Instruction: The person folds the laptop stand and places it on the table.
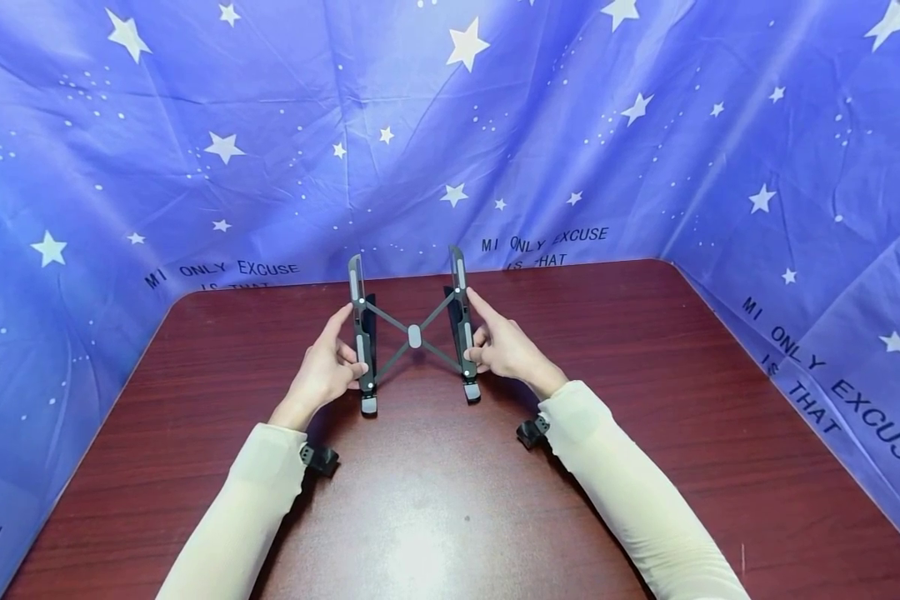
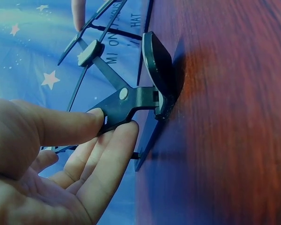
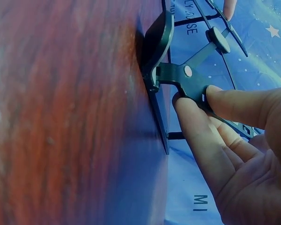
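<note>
A dark folding laptop stand point(image 1: 415, 336) stands spread on the table, its two side rails joined by crossed bars with a grey oval hub. My left hand point(image 1: 322, 367) pinches the left rail point(image 1: 357, 287) between thumb and fingers near its front end. On the other side my right hand point(image 1: 512, 346) pinches the right rail point(image 1: 459, 271) in the same way, index finger stretched along it. In the left wrist view, a padded front lip point(image 2: 158, 65) turns up beside the table surface. The right wrist view shows the matching lip point(image 3: 159, 42) at the other rail.
The stand rests on a dark red wood-grain table point(image 1: 607, 333). A blue curtain point(image 1: 405, 150) with white stars and lettering hangs behind the table and along both sides. Small black wrist cameras point(image 1: 320, 460) sit at the cuffs of the pale sleeves point(image 1: 232, 525).
</note>
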Demonstrator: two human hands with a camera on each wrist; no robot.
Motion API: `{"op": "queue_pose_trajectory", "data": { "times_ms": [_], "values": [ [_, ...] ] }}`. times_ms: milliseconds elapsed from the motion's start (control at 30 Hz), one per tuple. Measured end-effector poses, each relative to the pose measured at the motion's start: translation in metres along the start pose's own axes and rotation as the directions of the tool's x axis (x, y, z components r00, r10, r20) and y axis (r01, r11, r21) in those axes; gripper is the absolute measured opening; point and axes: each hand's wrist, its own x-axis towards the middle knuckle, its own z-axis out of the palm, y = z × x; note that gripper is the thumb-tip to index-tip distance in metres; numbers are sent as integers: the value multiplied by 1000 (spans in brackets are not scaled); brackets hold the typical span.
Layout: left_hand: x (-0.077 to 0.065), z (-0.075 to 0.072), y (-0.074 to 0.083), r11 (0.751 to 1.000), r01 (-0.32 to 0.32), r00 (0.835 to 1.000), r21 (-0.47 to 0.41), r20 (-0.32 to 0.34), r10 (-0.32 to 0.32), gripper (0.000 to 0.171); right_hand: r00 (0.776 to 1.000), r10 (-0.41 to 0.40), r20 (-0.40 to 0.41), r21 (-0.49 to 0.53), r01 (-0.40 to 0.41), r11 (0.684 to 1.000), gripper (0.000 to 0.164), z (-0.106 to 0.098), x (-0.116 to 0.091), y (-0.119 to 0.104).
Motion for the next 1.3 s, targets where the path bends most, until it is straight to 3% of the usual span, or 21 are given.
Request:
{"op": "queue_pose_trajectory", "data": {
  "times_ms": [667, 1300],
  "values": [
    [-1, -2, -2, 1000, -6, 1000, 21, 3, 6, 101, 1000, 2, 4, -8, -2, 1000, 101, 4, 0, -3],
    [3, 13, 7, 1000, -12, 1000, 13, -5, 13, 100, 1000, -11, -4, -1, 11, 1000, 101, 11, -1, -7]
  ]
}}
